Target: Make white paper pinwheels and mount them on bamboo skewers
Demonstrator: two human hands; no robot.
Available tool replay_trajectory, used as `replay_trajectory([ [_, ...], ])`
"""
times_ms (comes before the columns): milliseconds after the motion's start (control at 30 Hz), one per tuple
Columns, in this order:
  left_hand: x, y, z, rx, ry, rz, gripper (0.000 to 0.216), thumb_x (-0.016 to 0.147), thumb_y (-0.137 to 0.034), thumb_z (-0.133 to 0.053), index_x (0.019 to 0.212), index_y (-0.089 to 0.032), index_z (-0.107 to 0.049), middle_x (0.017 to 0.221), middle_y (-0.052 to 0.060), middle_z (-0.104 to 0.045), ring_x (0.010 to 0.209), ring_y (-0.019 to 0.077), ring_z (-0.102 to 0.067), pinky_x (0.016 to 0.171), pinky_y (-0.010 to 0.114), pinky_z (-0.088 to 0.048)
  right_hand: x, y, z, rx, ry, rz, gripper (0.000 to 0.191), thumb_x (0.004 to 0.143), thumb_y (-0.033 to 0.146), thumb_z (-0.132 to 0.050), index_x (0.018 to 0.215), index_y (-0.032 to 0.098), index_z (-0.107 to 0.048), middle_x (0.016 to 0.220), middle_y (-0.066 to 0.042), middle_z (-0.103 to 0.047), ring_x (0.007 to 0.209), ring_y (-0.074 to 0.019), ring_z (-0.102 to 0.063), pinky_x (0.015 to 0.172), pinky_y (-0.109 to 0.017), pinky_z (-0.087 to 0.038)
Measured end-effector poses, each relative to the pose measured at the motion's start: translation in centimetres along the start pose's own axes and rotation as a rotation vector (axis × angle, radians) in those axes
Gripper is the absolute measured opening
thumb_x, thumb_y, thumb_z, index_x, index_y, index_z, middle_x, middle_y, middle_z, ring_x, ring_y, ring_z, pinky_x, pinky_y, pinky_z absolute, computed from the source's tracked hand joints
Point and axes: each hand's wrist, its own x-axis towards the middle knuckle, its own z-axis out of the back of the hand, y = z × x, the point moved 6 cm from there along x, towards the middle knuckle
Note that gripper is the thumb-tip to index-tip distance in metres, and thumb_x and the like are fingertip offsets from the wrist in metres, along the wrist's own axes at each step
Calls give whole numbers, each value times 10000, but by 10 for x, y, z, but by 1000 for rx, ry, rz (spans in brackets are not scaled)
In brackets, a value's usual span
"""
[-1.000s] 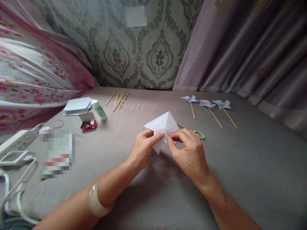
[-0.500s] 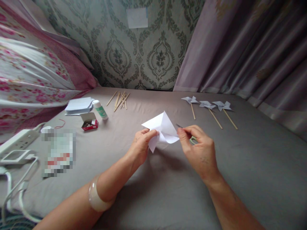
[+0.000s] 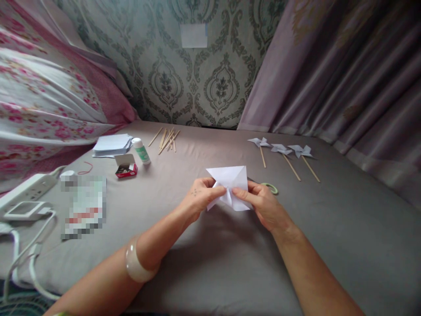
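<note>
A white paper pinwheel (image 3: 235, 175), with some corners bent in to its middle, is between my two hands above the table. My left hand (image 3: 205, 195) pinches it from the left, thumb pressed near the centre. From the right, my right hand (image 3: 263, 199) grips the same paper, its thumb close to the other one. Just behind the right hand are scissors with a pale green handle (image 3: 271, 188); their blades are partly hidden, and whether they rest on the table I cannot tell.
Three finished pinwheels on sticks (image 3: 284, 150) lie at the back right. Toward the back left are loose wooden sticks (image 3: 168, 139), a glue bottle (image 3: 141, 151), a small red box (image 3: 126, 169) and a paper stack (image 3: 112, 145). A power strip (image 3: 31, 193) with cables sits at far left.
My right hand has moved left from the scissors onto the paper, and the scissors are now behind it. The paper has turned and come slightly lower and to the right.
</note>
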Motion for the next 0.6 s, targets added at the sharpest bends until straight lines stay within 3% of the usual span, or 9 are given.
replay_trajectory([
  [100, -2, -1, -4, 78, 56, -33, 183, 570, -205, -707, 732, -133, -754, 686, 60, -717, 580, 158, -602, 594, 250, -416, 0, -6, 0, -16, -38, -1, 379, 573, 414, -837, 845, 159, -767, 822, -71, -762, 690, -215, -676, 634, -315, -509],
  [300, -1, 2, -4, 136, 45, -29, 177, 592, -199, -693, 742, -137, -764, 714, 58, -723, 607, 156, -593, 616, 254, -409, 1, -9, 1, -42, -128, -7, 326, 547, 358, -831, 806, 168, -776, 789, -58, -764, 649, -210, -676, 617, -316, -501],
  [433, -1, 6, -3, 63, 23, 28, 236, 585, -290, -770, 749, -121, -754, 732, 87, -714, 620, 158, -586, 620, 265, -391, -1, -9, -1, 39, -184, -19, 301, 547, 349, -829, 780, 168, -773, 769, -56, -763, 633, -202, -676, 617, -315, -505],
  [600, -2, 10, 0, -147, -56, 56, 247, 622, -379, -781, 713, -154, -735, 776, 65, -695, 706, 149, -583, 647, 257, -396, 1, -11, -2, 245, -241, -4, 309, 564, 320, -830, 832, 182, -763, 833, -50, -771, 742, -226, -701, 748, -360, -531],
])
